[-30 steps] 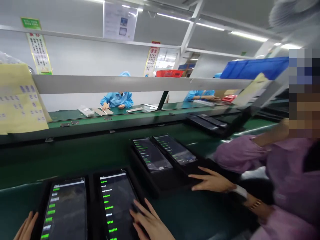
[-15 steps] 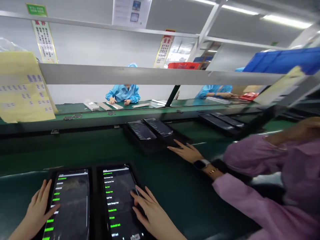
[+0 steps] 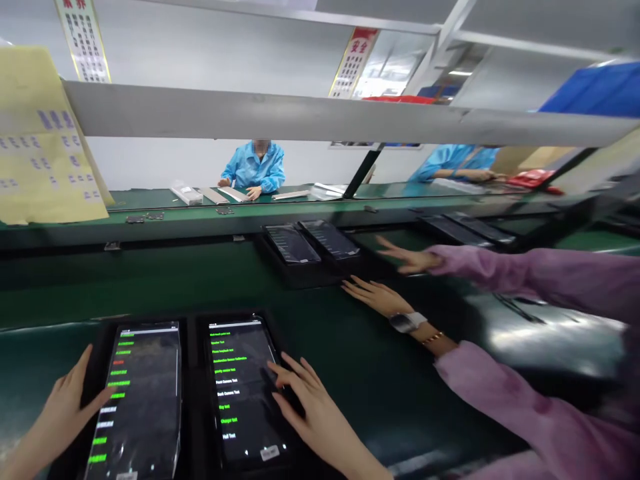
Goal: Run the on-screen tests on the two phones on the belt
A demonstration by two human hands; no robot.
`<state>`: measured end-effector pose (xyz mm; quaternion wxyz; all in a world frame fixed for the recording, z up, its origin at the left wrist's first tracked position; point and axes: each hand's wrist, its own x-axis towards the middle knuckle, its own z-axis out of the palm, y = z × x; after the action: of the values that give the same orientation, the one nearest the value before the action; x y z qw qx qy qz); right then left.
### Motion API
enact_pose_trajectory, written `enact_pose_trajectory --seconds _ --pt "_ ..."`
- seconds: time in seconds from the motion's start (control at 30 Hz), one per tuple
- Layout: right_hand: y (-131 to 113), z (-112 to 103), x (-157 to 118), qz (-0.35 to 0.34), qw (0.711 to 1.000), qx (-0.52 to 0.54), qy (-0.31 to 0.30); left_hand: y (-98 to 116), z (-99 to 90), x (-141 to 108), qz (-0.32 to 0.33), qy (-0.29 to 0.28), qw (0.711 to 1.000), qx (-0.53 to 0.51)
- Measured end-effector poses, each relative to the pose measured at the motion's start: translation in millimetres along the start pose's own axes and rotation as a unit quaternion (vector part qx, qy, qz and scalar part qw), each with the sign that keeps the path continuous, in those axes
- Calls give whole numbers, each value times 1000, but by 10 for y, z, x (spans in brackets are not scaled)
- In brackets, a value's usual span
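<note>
Both tablets, left (image 3: 136, 400) and right (image 3: 245, 387), have black screens with bright green text lines, some white on the right one, one red line on the left. Belt (image 3: 200, 287) is dark green. Co-worker's sleeve (image 3: 515, 413) is purple, far workers' coats (image 3: 255, 167) bright blue, hanging sheet (image 3: 45, 147) pale yellow.

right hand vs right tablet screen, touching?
Touching. In the head view the right hand lies over the right edge of the right tablet, its fingertips pressed flat on the lit screen with no gap.
</note>
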<state>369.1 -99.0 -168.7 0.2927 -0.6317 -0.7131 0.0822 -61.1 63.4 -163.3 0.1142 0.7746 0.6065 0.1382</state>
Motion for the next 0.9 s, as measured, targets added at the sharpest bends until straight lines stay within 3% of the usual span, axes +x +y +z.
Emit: enact_pose_trajectory --seconds 0.13,0.23,0.43,0.7,0.9 --pt "51 118 175 -16 1000 4 4 321 -66 167 -48 -2 998 -47" --pt "104 239 217 -12 1000 10 9 402 -75 139 -99 -14 993 -67" --pt "197 399 152 -1 999 17 38 341 5 61 -113 4 991 -66" --pt "182 393 140 13 999 14 39 310 71 208 -95 30 993 -65" --pt "182 393 136 21 999 24 37 323 78 165 -98 35 992 -65"
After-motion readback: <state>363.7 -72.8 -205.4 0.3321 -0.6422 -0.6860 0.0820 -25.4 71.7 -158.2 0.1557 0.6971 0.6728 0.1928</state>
